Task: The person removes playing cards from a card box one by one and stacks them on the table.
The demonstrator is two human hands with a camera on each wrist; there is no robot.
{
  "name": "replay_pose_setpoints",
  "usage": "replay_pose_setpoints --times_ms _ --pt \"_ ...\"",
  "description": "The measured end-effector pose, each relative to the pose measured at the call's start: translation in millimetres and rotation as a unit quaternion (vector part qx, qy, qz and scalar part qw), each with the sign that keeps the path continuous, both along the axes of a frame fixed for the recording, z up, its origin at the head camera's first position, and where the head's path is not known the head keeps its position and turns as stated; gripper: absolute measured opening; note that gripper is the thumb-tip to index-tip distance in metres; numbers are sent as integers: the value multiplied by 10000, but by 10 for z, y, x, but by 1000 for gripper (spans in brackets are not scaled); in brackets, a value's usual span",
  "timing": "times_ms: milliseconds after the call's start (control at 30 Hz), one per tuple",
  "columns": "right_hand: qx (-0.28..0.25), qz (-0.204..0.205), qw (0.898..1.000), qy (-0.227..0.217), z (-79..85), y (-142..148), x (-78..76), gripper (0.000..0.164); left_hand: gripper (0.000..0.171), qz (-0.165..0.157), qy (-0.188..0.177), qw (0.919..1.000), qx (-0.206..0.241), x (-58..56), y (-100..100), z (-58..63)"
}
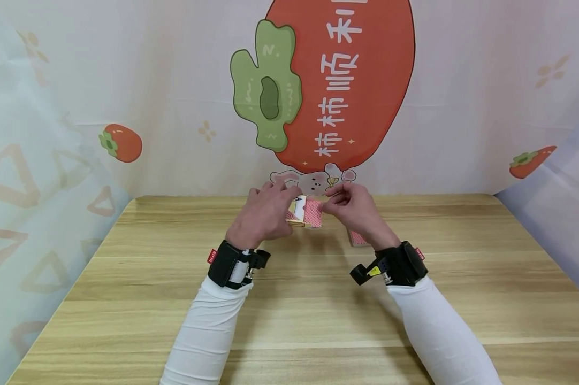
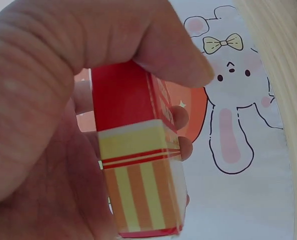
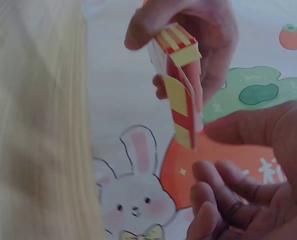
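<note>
My left hand (image 1: 265, 211) grips a red, yellow and orange playing-card box (image 2: 138, 195) with the thumb on one side and the fingers round the other. The box has a flap (image 3: 179, 112) standing out from its end toward my right hand (image 1: 354, 206). In the right wrist view, that hand's thumb tip is right at the flap's edge, while its loosely bent fingers sit apart from the thumb. Below the right hand, a deck of red-patterned cards (image 1: 357, 239) lies on the table, partly hidden by the wrist.
Both hands are over the far part of the wooden table (image 1: 294, 321). Behind the table's back edge hangs a white cloth (image 1: 174, 149) printed with a large red persimmon, a rabbit and writing. Each wrist wears a black camera band (image 1: 402, 264).
</note>
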State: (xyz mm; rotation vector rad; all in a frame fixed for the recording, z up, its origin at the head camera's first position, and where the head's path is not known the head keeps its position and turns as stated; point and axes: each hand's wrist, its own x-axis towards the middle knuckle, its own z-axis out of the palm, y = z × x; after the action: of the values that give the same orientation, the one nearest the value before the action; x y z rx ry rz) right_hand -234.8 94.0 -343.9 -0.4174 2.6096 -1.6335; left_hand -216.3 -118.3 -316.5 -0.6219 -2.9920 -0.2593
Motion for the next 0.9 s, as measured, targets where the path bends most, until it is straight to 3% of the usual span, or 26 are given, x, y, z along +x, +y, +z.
replay_pose_setpoints --times_ms 100,200,400,600,900 --pt "226 253 9985 421 39 35 13 30 73 -21 -60 10000 -36 5 -10 6" --pt "412 799 9937 667 69 76 21 34 75 -61 -117 9999 -68 9 -16 10" --pt "855 1784 9731 1185 83 97 24 49 76 -80 -193 9997 -126 11 -27 20" --pt "1219 1655 9681 1432 75 42 57 49 77 -95 -201 9997 -123 15 -43 45" --pt "1260 1595 9658 1611 103 23 87 46 74 -103 -137 9999 -14 31 -75 71"
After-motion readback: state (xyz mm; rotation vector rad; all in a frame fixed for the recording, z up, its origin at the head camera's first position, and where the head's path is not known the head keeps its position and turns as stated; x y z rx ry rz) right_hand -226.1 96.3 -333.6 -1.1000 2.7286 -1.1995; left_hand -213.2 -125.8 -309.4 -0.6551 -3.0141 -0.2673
